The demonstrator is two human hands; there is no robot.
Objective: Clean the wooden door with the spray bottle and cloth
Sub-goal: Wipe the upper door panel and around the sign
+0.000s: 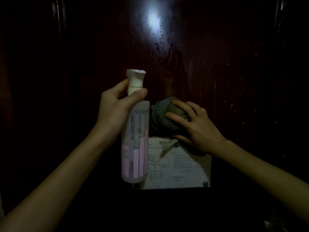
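Observation:
A dark, glossy wooden door (217, 72) fills the view, with droplets and wet streaks near a bright light reflection in its upper middle. My left hand (115, 108) grips the neck of an upright spray bottle (135, 148) with a white nozzle and a pink and grey label. My right hand (195, 124) holds a bunched grey-green cloth (162, 116) against the door, fingers curled over it, just right of the bottle.
A white printed notice (182, 168) with a floor diagram and text is fixed to the door below the cloth, with a round fastener at its lower right corner. The surroundings are very dark, and vertical door mouldings show faintly at the far left and right.

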